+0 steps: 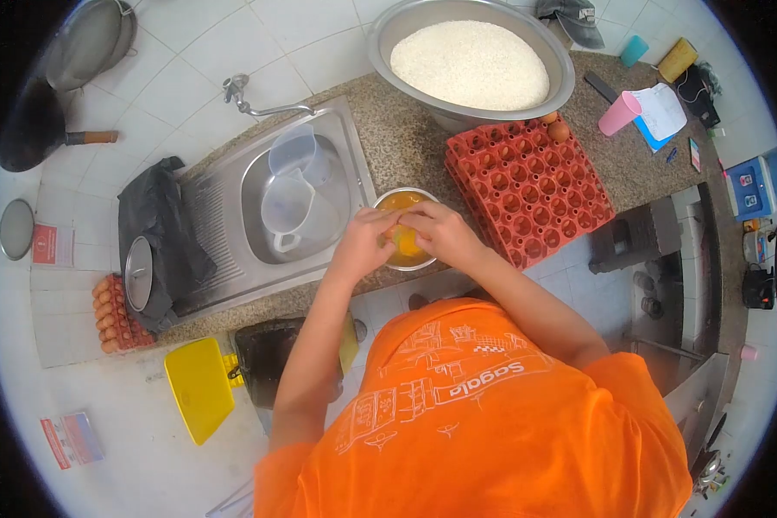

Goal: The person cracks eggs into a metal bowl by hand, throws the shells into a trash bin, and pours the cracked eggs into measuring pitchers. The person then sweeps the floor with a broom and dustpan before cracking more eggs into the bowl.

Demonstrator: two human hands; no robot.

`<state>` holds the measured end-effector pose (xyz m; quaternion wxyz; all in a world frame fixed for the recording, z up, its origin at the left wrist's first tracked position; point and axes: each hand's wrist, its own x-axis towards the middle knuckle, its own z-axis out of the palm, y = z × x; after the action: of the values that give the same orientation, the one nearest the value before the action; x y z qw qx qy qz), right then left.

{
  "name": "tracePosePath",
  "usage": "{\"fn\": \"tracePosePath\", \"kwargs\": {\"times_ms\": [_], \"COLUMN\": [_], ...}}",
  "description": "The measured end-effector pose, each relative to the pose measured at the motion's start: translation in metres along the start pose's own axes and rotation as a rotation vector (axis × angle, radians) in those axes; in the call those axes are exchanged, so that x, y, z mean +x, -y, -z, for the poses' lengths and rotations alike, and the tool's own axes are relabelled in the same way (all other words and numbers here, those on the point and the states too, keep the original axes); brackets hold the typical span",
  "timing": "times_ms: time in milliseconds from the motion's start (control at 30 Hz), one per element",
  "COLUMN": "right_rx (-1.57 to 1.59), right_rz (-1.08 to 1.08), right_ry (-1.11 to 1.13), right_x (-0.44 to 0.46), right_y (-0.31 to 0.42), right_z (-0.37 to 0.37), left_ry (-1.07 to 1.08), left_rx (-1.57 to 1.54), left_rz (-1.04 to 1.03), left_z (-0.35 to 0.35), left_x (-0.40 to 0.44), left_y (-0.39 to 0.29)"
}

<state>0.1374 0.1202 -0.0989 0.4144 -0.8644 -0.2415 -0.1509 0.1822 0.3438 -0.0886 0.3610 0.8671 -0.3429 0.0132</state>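
Observation:
My left hand (363,244) and my right hand (449,235) meet over a metal bowl (430,198) at the counter's front edge. Fingers of both are closed around an egg, its shell mostly covered by them. Yellow-orange raw egg (408,245) shows beneath my fingertips, inside the bowl. To the right of the bowl lies a stack of red egg trays (527,194), its top cups mostly bare. A couple of brown eggs (559,131) sit in its far corner.
A large metal basin (564,73) of white grains stands behind the trays. Left of the bowl, the steel sink (255,203) holds clear plastic jugs (295,207). A pink cup (620,114) and papers lie far right. Below the sink is a yellow bin lid (198,388).

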Motion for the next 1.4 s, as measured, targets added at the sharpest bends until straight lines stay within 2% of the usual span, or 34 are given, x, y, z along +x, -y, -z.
{"fn": "tracePosePath", "kwargs": {"times_ms": [33,100,167,200,233,267,333,367,400,467,533,600,667,700,733,767,800,833,867,933,967,1000,1033,1067,1133,1167,1200,1233,1267,1300,1333,1400], "right_rx": [0.01,0.021,0.16,0.16,0.211,0.261,0.297,0.334,0.323,0.562,0.395,-0.146,-0.648,-0.743,-0.744,-0.671,-0.583,-0.689,-0.685,-0.622,-0.526,-0.366,-0.209,0.037,0.232,0.129,0.185,0.231,0.229,0.314,0.4,0.377], "right_rz": [-0.001,0.001,-0.045,-0.047,-0.219,-0.39,-0.402,-0.413,-0.419,-0.519,-0.542,-0.582,-0.616,-0.728,-0.73,-0.905,-1.066,-1.063,-1.061,-1.008,-0.953,-0.83,-0.709,-0.711,-0.541,-0.27,-0.242,-0.199,-0.192,-0.268,-0.345,-0.425], "right_ry": [-0.02,-0.039,-0.138,-0.139,-0.135,-0.13,-0.082,-0.031,-0.035,-0.21,-0.47,-0.605,-0.588,-0.523,-0.522,-0.258,0.009,-0.009,-0.004,-0.069,-0.155,-0.113,-0.068,0.051,0.322,0.399,0.408,0.514,0.509,0.373,0.234,0.183], "right_x": [0.003,0.006,0.008,0.007,0.007,0.008,0.009,0.009,0.011,0.02,0.023,0.02,0.019,0.017,0.026,0.035,0.042,0.046,0.045,0.044,0.034,0.03,0.021,0.027,0.028,0.026,0.023,0.025,0.018,0.007,0.004,0.0], "right_y": [0.006,0.011,0.012,0.012,0.013,0.013,0.009,0.005,0.008,0.019,-0.003,-0.054,-0.093,-0.119,-0.126,-0.127,-0.129,-0.131,-0.129,-0.12,-0.125,-0.109,-0.084,-0.041,0.004,0.012,0.02,0.027,0.025,0.018,0.02,0.027], "right_z": [0.004,0.008,0.01,0.008,0.005,0.003,-0.001,0.0,0.011,0.041,0.085,0.14,0.192,0.209,0.22,0.234,0.241,0.24,0.242,0.252,0.251,0.245,0.239,0.225,0.181,0.152,0.122,0.105,0.085,0.064,0.053,0.041], "left_ry": [-0.034,-0.013,0.011,-0.007,-0.023,-0.02,-0.06,-0.055,-0.133,-0.354,-0.651,-0.964,-1.142,-1.155,-1.143,-1.14,-1.192,-1.239,-1.242,-1.193,-1.121,-1.048,-0.903,-0.679,-0.244,-0.137,-0.027,-0.031,0.026,0.082,0.084,-0.229], "left_rx": [0.033,0.015,-0.004,-0.173,-0.342,-0.344,-0.771,-0.777,-0.864,-1.02,-1.256,-1.258,-1.19,-0.864,-0.517,-0.515,-0.325,-0.13,-0.124,0.064,-0.086,-0.23,-0.367,-0.58,-1.201,-1.325,-1.444,-1.439,-1.319,-1.194,-1.188,-1.398], "left_rz": [-0.129,-0.095,-0.063,0.091,0.244,0.243,0.464,0.459,0.519,0.634,0.677,0.572,0.837,1.081,1.298,1.297,1.314,1.326,1.329,1.025,0.9,0.771,0.878,0.916,0.673,0.636,0.584,0.575,0.688,0.798,0.795,0.822], "left_z": [0.006,0.017,0.02,0.016,0.013,0.004,-0.017,-0.018,-0.014,-0.001,0.02,0.038,0.065,0.065,0.062,0.059,0.054,0.055,0.053,0.044,0.04,0.038,0.038,0.039,0.016,-0.004,-0.019,-0.024,-0.03,-0.034,-0.037,-0.036], "left_x": [0.002,0.003,0.003,0.003,0.001,-0.003,-0.011,-0.018,-0.03,-0.064,-0.13,-0.215,-0.276,-0.297,-0.315,-0.332,-0.348,-0.349,-0.349,-0.303,-0.27,-0.225,-0.169,-0.117,-0.058,-0.04,-0.025,-0.016,-0.01,-0.008,-0.01,-0.014], "left_y": [-0.003,-0.012,-0.019,-0.025,-0.029,-0.024,-0.01,-0.009,-0.01,-0.009,0.01,0.042,0.025,0.022,0.02,0.028,0.043,0.046,0.051,0.052,0.043,0.023,-0.014,-0.056,-0.083,-0.089,-0.089,-0.083,-0.075,-0.068,-0.058,-0.044]}}
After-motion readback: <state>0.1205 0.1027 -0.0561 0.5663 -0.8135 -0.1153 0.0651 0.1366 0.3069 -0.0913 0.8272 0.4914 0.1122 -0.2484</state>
